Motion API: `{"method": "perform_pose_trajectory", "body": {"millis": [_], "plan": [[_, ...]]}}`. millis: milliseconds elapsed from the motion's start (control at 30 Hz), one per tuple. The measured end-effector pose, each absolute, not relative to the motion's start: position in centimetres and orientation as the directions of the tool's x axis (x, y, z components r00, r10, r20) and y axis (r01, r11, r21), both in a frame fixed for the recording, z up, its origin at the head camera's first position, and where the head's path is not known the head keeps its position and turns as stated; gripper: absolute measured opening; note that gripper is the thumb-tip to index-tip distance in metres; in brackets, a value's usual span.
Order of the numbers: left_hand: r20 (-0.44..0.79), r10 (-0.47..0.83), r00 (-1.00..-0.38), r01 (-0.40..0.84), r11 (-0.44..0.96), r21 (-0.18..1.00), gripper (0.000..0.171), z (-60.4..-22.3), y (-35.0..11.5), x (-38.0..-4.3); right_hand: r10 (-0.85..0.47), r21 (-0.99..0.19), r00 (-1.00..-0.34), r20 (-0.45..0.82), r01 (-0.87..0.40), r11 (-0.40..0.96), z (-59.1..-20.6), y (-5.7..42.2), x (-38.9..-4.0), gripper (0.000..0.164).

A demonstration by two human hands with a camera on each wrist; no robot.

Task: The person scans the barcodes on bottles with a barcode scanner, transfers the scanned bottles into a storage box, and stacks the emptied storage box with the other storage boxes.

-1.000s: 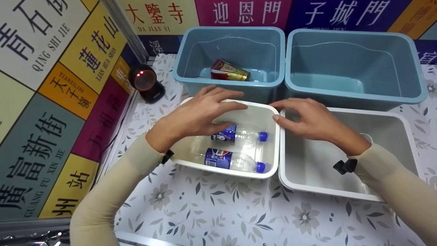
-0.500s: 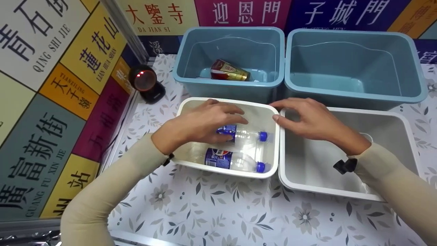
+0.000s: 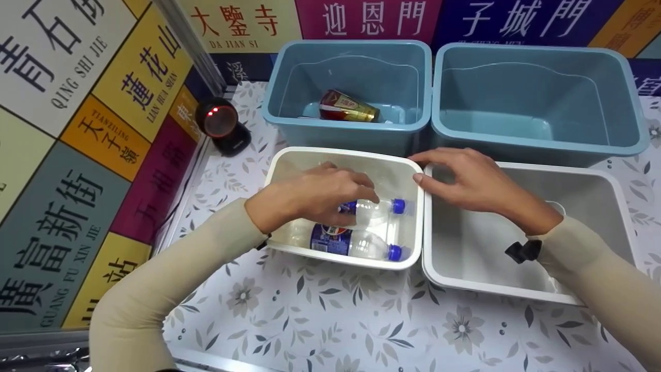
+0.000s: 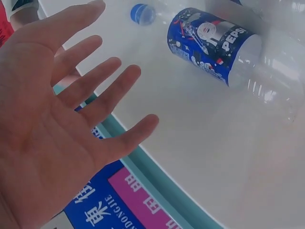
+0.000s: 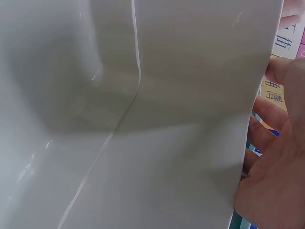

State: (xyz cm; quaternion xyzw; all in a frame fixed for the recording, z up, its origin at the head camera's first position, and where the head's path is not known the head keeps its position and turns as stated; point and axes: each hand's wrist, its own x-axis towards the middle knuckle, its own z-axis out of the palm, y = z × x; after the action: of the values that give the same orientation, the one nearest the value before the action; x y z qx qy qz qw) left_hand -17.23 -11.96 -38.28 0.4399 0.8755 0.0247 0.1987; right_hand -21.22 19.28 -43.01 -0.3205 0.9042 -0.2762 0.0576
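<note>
A: A flower-patterned table (image 3: 330, 320) fills the lower middle of the frame, with lettered panels (image 3: 372, 20) along the top; what lies in the left white bin (image 3: 420, 219)?

B: Two clear bottles, near the frame's centre; the upper bottle (image 3: 377, 211) and the lower bottle (image 3: 333, 241) both lie capped end to the right.

A: Which hand is nearer?

B: The left hand (image 3: 330, 192); it hangs over the upper bottle, its fingers spread and holding nothing; the left wrist view shows them clear of it.

A: And the long axis?

B: Beneath the fingers, left to right, roughly along the hand; a grip would probably have to close across it.

A: The right hand (image 3: 465, 176)?

B: At the bin's upper right corner, thumb and fingers apart; I can't tell whether they press.
</note>
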Motion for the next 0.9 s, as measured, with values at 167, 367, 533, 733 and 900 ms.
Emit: {"method": "perform_pose_trajectory", "body": {"millis": [167, 367, 533, 733, 900], "plan": [[-0.343, 0.786, -0.513, 0.764, 0.601, 0.234, 0.057, -38.5, -11.3, -17.3, -0.613, -0.538, -0.787, 0.075, -0.549, 0.639, -43.0, 19.3, -21.2, 0.042], [-0.384, 0.790, -0.477, 0.764, 0.589, 0.262, 0.060, -38.9, -10.4, -17.1, -0.619, -0.539, -0.780, 0.086, -0.559, 0.630, -43.0, 19.3, -21.2, 0.042], [-0.419, 0.794, -0.441, 0.773, 0.573, 0.272, 0.062, -39.2, -9.6, -17.1, -0.616, -0.541, -0.785, 0.069, -0.548, 0.638, -42.9, 19.3, -21.2, 0.043], [-0.457, 0.794, -0.400, 0.798, 0.547, 0.253, 0.067, -39.7, -8.7, -17.4, -0.616, -0.545, -0.785, 0.068, -0.546, 0.636, -43.0, 19.3, -21.2, 0.043], [-0.493, 0.778, -0.390, 0.801, 0.550, 0.234, 0.068, -39.9, -8.2, -17.7, -0.617, -0.541, -0.783, 0.078, -0.553, 0.633, -42.9, 19.4, -21.2, 0.043]]}}
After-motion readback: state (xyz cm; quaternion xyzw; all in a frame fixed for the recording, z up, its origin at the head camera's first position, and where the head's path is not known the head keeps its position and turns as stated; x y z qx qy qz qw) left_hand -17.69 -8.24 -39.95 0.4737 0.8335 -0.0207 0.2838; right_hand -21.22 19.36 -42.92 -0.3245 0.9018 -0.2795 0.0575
